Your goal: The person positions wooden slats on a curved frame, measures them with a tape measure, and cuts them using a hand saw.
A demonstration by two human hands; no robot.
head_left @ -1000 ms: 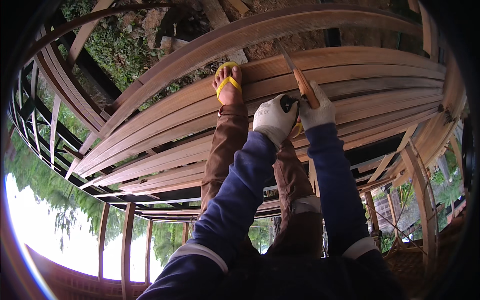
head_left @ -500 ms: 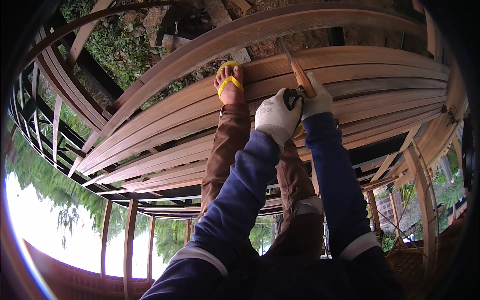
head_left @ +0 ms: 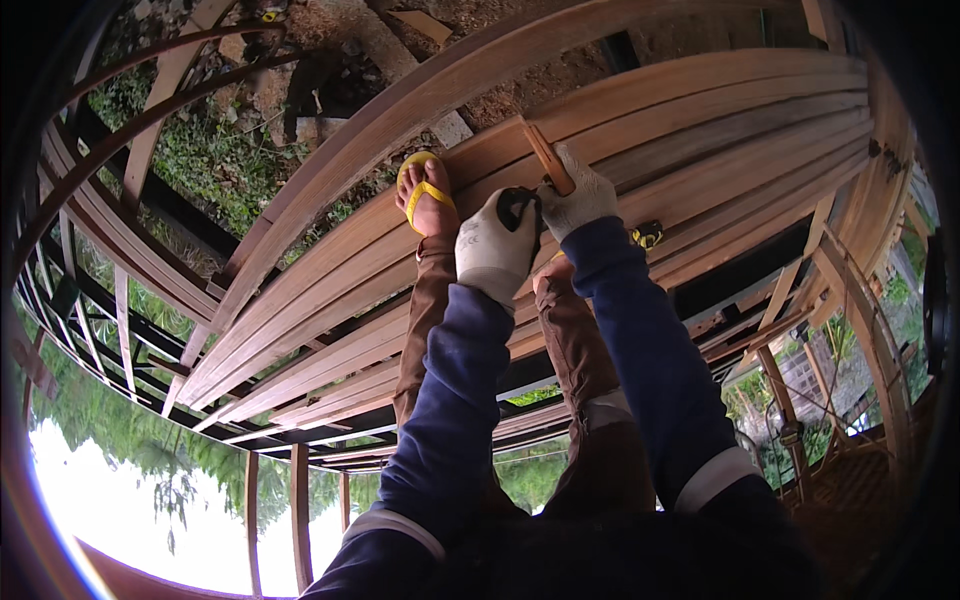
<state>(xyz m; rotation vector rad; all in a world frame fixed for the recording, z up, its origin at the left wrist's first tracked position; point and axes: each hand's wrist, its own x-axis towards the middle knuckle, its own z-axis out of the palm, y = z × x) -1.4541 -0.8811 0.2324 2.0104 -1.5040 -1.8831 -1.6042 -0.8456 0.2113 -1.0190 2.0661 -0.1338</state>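
Note:
In white work gloves, my hands meet above the wooden planks (head_left: 640, 150). My right hand (head_left: 580, 200) is closed round a tapered wooden strip (head_left: 546, 158), which slants up and left past the fingers. Directly beside it, my left hand (head_left: 497, 238) is closed, its thumb and forefinger curled into a ring with black showing along the inside. Whatever the left fingers grip at the strip's lower end is hidden. A small yellow and black object (head_left: 648, 234) lies on the planks to the right of my right wrist.
My left foot in a yellow flip-flop (head_left: 432, 200) stands on the planks. A long curved beam (head_left: 390, 110) runs beyond them, with ground and plants below. Dark gaps (head_left: 740, 275) open between boards at right. Wooden posts (head_left: 300, 500) stand at lower left.
Both hands and the wooden strip have shifted left in view, and the view has turned slightly. The yellow and black object now shows beside my right wrist. Both hands stay closed.

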